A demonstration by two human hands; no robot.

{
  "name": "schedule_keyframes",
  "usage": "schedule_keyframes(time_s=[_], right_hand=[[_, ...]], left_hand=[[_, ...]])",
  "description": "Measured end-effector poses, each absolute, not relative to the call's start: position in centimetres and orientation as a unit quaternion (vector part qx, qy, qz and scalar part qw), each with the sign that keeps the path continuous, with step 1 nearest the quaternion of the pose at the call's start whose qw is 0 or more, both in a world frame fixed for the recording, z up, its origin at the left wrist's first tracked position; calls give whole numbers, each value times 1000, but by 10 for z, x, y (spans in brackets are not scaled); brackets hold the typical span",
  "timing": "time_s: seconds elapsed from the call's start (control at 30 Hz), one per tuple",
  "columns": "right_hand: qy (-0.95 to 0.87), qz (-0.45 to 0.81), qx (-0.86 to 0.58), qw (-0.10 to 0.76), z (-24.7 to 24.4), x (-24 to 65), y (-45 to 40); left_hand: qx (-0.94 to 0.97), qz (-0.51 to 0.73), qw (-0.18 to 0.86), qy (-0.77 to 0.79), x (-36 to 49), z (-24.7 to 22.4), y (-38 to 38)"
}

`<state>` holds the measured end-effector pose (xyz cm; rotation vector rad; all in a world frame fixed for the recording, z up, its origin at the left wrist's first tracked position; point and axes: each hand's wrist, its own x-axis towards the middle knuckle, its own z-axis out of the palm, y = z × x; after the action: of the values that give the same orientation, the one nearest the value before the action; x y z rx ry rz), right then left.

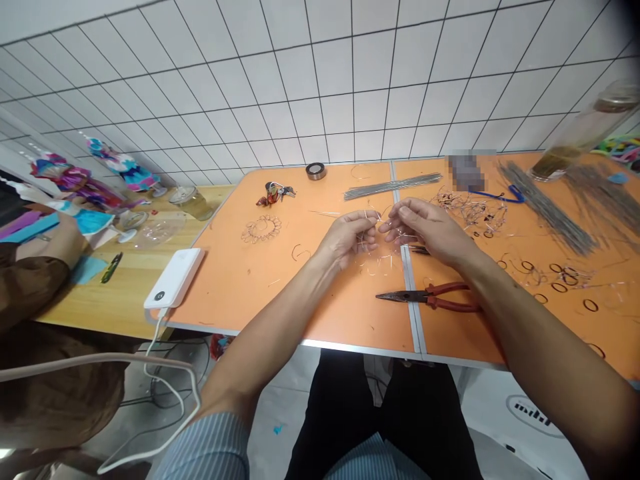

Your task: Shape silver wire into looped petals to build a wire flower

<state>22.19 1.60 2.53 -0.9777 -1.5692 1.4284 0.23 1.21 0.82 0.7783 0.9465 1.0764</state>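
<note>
Both hands meet over the middle of the orange table, fingertips nearly touching. My left hand (350, 235) pinches a thin piece of wire (371, 214). Opposite it, my right hand (420, 228) has its thumb and fingers closed at the other side of the thin wire; the exact grip is too fine to make out. Small bent wire pieces (377, 265) lie just below the hands. Red-handled long-nose pliers (425, 295) rest below my right hand, their handle ends partly behind my forearm. Another dark tool tip (419, 250) shows beneath the right hand.
A flower-shaped wire ring (261, 229), a roll of tape (315, 171) and wire bundles (393, 186) lie on the table (230, 280). Tangled wire (470, 212) and dark rings (591, 305) are at right. A white power bank (174, 279) stands left, near another person's arm (30, 280).
</note>
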Motion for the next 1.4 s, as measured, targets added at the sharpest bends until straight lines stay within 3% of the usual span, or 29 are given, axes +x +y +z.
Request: schedule_keyframes(time_s=[0.33, 0.8, 1.13, 1.4], right_hand=[[-659, 413, -432, 457, 12, 203, 13], [-567, 485, -438, 502, 22, 216, 13], [-570, 537, -416, 462, 20, 220, 12], [-492, 606, -395, 485, 26, 217, 10]], left_hand=[[303, 523, 696, 388, 12, 14, 7], [388, 491, 718, 305, -5, 8, 12], [407, 490, 703, 316, -2, -3, 12], [441, 477, 722, 237, -5, 1, 12]])
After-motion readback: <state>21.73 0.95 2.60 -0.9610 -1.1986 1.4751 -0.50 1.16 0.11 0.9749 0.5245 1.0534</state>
